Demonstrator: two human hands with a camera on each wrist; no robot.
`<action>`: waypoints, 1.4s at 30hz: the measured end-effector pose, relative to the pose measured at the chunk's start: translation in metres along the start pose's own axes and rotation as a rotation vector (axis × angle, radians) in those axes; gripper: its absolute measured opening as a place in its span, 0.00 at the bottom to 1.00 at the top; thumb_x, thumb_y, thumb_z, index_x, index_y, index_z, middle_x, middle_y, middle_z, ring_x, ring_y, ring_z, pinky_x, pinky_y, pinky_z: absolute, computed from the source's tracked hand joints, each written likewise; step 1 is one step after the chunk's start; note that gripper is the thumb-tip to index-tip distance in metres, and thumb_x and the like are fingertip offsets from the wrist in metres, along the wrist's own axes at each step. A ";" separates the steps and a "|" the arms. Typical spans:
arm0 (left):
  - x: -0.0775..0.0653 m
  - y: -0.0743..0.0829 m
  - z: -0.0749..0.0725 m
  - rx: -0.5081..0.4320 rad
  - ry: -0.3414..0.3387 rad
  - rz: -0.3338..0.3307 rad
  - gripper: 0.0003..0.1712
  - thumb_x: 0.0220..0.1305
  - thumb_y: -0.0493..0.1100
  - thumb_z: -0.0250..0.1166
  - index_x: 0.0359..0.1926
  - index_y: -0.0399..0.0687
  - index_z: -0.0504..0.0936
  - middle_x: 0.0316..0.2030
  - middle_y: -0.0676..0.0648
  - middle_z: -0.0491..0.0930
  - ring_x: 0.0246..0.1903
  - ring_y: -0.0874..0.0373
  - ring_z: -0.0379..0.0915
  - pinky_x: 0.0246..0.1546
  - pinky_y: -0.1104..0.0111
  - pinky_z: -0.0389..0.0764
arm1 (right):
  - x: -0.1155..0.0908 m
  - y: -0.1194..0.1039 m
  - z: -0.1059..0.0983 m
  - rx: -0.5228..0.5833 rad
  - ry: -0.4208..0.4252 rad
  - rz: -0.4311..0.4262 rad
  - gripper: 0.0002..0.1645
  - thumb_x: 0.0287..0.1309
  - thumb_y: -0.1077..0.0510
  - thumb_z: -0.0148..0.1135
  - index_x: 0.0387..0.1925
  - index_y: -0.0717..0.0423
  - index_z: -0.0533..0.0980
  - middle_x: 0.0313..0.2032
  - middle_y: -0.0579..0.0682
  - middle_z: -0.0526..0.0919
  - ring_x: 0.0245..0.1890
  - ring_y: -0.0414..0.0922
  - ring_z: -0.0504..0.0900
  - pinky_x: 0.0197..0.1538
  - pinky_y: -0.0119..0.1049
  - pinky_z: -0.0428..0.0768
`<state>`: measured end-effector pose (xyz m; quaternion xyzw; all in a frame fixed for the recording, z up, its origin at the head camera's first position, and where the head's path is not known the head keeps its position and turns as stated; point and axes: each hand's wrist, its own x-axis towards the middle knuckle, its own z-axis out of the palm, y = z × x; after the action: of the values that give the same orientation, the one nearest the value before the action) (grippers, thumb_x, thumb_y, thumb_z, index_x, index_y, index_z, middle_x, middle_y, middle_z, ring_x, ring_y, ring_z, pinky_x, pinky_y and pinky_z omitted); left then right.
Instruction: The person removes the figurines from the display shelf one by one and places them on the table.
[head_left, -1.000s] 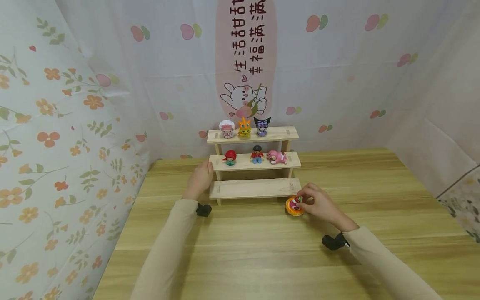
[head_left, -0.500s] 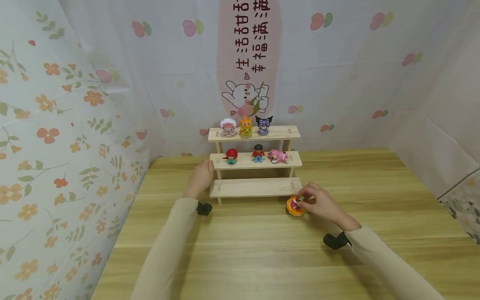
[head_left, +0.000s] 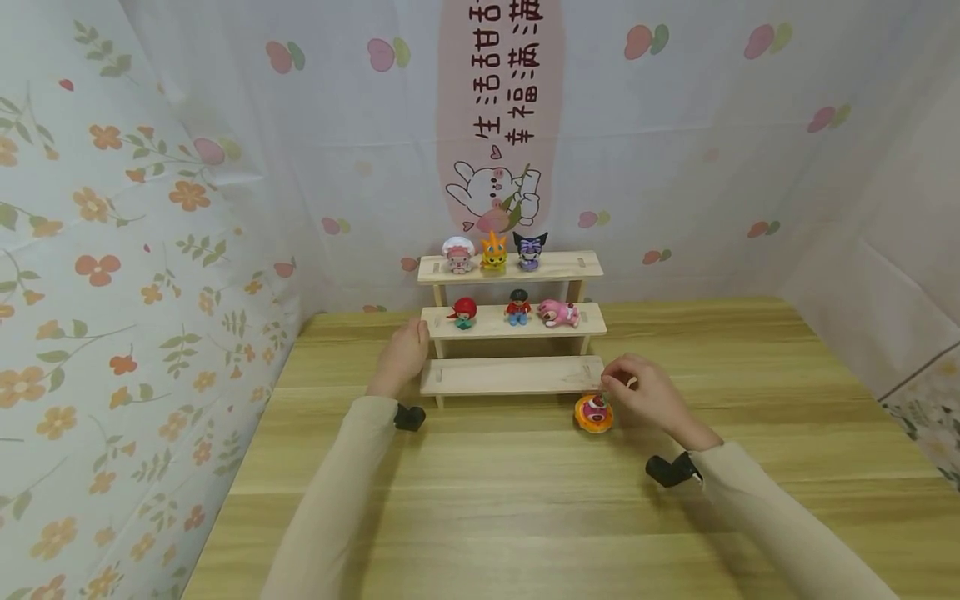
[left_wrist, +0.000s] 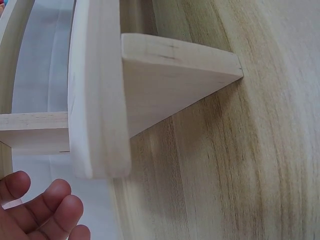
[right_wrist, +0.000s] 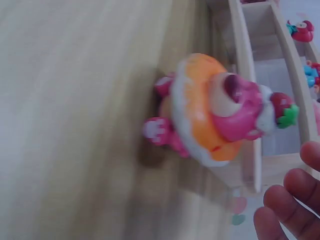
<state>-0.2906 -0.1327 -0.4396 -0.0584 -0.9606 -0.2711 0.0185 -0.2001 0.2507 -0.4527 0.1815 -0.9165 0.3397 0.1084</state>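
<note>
Steady the pale wooden three-tier stand (head_left: 487,322) with the left hand (head_left: 402,356) at the middle shelf's left end; cannot tell if gripping. Lower the right hand (head_left: 647,393), loosely bent and empty, squarely over the pink, orange-ringed plastic bear (head_left: 595,413), upright on the wood-grain table (head_left: 510,517) just before the bottom shelf's (head_left: 510,377) right front corner.

There are two bare hands (head_left: 402,358) (head_left: 651,398), one pale wooden three-step shelf (head_left: 512,377), and seven small, bright plastic toys (head_left: 595,415).

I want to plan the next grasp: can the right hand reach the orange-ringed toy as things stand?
Probably yes: the right hand looks empty, close beside the orange-ringed toy on the table, with nothing visible between them.
</note>
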 end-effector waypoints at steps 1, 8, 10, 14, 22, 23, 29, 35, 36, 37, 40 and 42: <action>0.000 0.000 -0.001 0.000 -0.002 0.002 0.26 0.77 0.51 0.31 0.46 0.38 0.71 0.36 0.38 0.75 0.44 0.42 0.75 0.44 0.51 0.74 | 0.002 -0.001 -0.001 -0.008 0.001 0.004 0.04 0.61 0.59 0.62 0.33 0.56 0.80 0.31 0.48 0.79 0.30 0.39 0.74 0.33 0.31 0.75; -0.001 -0.001 0.000 0.000 -0.007 0.002 0.27 0.77 0.51 0.30 0.48 0.37 0.71 0.40 0.37 0.77 0.49 0.41 0.75 0.48 0.51 0.73 | 0.025 -0.009 -0.009 -0.030 -0.009 0.000 0.07 0.62 0.57 0.61 0.34 0.57 0.80 0.30 0.48 0.80 0.28 0.41 0.75 0.33 0.32 0.75; -0.001 -0.002 0.000 0.007 -0.008 0.005 0.27 0.77 0.51 0.30 0.46 0.38 0.71 0.36 0.38 0.75 0.46 0.42 0.75 0.46 0.51 0.73 | 0.032 -0.011 -0.011 -0.025 -0.001 -0.012 0.07 0.61 0.58 0.62 0.35 0.58 0.80 0.30 0.49 0.80 0.29 0.41 0.75 0.33 0.31 0.75; -0.001 -0.004 0.000 0.010 -0.015 0.009 0.26 0.77 0.51 0.29 0.44 0.39 0.70 0.33 0.40 0.73 0.42 0.43 0.75 0.44 0.52 0.74 | 0.048 -0.015 -0.013 -0.013 0.023 -0.035 0.05 0.59 0.61 0.64 0.34 0.60 0.81 0.29 0.50 0.81 0.29 0.42 0.77 0.32 0.32 0.76; -0.001 -0.006 0.003 0.014 -0.035 -0.001 0.28 0.77 0.52 0.29 0.53 0.39 0.70 0.42 0.37 0.77 0.51 0.42 0.74 0.50 0.51 0.74 | 0.077 -0.021 -0.022 -0.005 0.032 -0.065 0.04 0.59 0.60 0.64 0.33 0.58 0.80 0.28 0.50 0.82 0.29 0.42 0.77 0.34 0.34 0.75; -0.001 -0.006 0.004 0.013 -0.035 -0.004 0.28 0.77 0.52 0.29 0.54 0.39 0.70 0.43 0.37 0.77 0.52 0.42 0.74 0.51 0.51 0.74 | 0.080 -0.022 -0.023 -0.007 0.033 -0.068 0.04 0.59 0.60 0.64 0.33 0.58 0.80 0.28 0.50 0.82 0.29 0.43 0.77 0.34 0.34 0.75; 0.000 -0.003 0.004 -0.001 -0.030 0.003 0.28 0.77 0.51 0.30 0.54 0.38 0.70 0.43 0.37 0.78 0.52 0.41 0.74 0.50 0.50 0.74 | 0.103 -0.027 -0.032 -0.028 -0.005 -0.049 0.07 0.61 0.59 0.62 0.34 0.60 0.80 0.29 0.52 0.83 0.30 0.45 0.77 0.34 0.37 0.72; 0.000 -0.001 0.003 -0.003 -0.025 0.010 0.28 0.77 0.51 0.30 0.55 0.37 0.69 0.43 0.36 0.78 0.51 0.41 0.75 0.51 0.51 0.74 | 0.129 -0.036 -0.040 0.015 -0.031 0.011 0.12 0.64 0.58 0.57 0.43 0.63 0.79 0.36 0.59 0.83 0.34 0.49 0.77 0.38 0.39 0.72; 0.000 -0.001 0.003 -0.003 -0.022 0.010 0.28 0.77 0.51 0.29 0.55 0.37 0.69 0.43 0.36 0.78 0.52 0.41 0.75 0.51 0.51 0.74 | 0.133 -0.038 -0.041 0.018 -0.024 0.025 0.12 0.65 0.58 0.57 0.44 0.63 0.78 0.37 0.59 0.82 0.34 0.50 0.77 0.38 0.39 0.72; 0.000 0.000 0.003 -0.006 -0.020 0.008 0.28 0.77 0.51 0.30 0.55 0.37 0.69 0.44 0.36 0.78 0.52 0.41 0.75 0.51 0.51 0.74 | 0.137 -0.040 -0.042 0.016 -0.021 0.031 0.13 0.65 0.57 0.56 0.45 0.63 0.78 0.37 0.60 0.82 0.34 0.51 0.77 0.38 0.39 0.73; 0.000 0.000 0.002 -0.004 -0.016 -0.004 0.28 0.77 0.51 0.29 0.53 0.38 0.70 0.42 0.36 0.78 0.50 0.41 0.75 0.50 0.51 0.75 | 0.149 -0.045 -0.043 -0.011 -0.005 0.051 0.17 0.66 0.55 0.56 0.49 0.62 0.76 0.37 0.59 0.82 0.34 0.51 0.77 0.37 0.40 0.72; 0.000 0.000 0.002 -0.005 -0.008 -0.012 0.27 0.77 0.51 0.30 0.51 0.39 0.71 0.40 0.37 0.78 0.50 0.41 0.76 0.48 0.51 0.75 | 0.157 -0.049 -0.042 -0.030 0.006 0.050 0.19 0.66 0.54 0.55 0.52 0.62 0.75 0.36 0.59 0.81 0.33 0.51 0.77 0.36 0.40 0.72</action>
<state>-0.2908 -0.1317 -0.4409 -0.0537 -0.9603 -0.2735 0.0127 -0.3204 0.2036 -0.3425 0.1557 -0.9254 0.3289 0.1056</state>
